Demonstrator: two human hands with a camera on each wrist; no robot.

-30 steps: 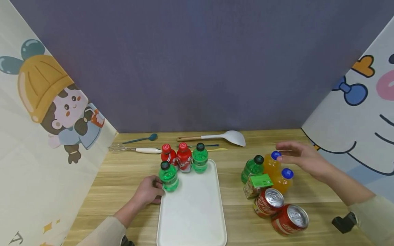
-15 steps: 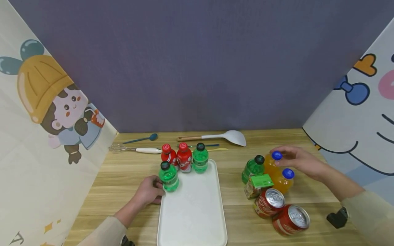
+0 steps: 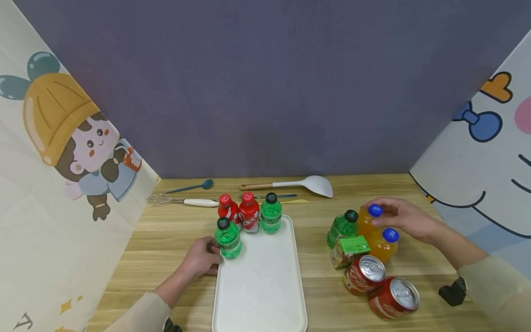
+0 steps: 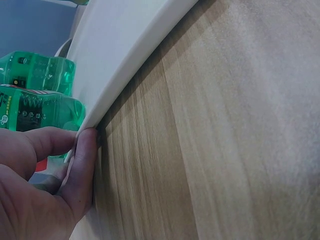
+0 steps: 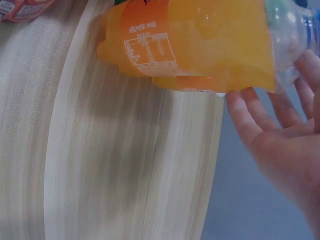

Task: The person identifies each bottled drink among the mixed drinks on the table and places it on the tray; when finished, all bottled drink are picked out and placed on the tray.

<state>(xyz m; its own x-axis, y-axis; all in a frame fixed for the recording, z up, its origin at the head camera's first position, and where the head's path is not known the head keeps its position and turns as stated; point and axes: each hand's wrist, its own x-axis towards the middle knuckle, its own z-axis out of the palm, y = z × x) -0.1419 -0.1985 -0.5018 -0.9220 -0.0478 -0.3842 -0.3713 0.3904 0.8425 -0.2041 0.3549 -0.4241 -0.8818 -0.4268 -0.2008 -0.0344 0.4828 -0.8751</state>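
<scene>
My left hand [image 3: 201, 256] pinches the left rim of a white tray [image 3: 261, 290] between thumb and fingers, plainly seen in the left wrist view. A green soda bottle [image 3: 228, 240] stands on the tray beside that hand. At the right, my right hand [image 3: 404, 217] holds the rear orange drink bottle [image 3: 366, 226] near its neck, the thumb in front and the fingers behind. The front orange drink bottle [image 3: 382, 250] stands close against it and covers much of it in the right wrist view. Both blue-capped bottles are upright on the table.
Two red bottles [image 3: 249, 214] and another green bottle [image 3: 271, 214] stand at the tray's back. Beside the orange bottles are a green bottle [image 3: 342, 230], a small carton [image 3: 350, 249] and two red cans [image 3: 394, 299]. A whisk [image 3: 182, 201], spoon [image 3: 191, 187] and spatula [image 3: 290, 183] lie behind.
My right hand has moved left and slightly down, closing around the rear orange drink bottle's neck. My left hand stays on the tray's rim.
</scene>
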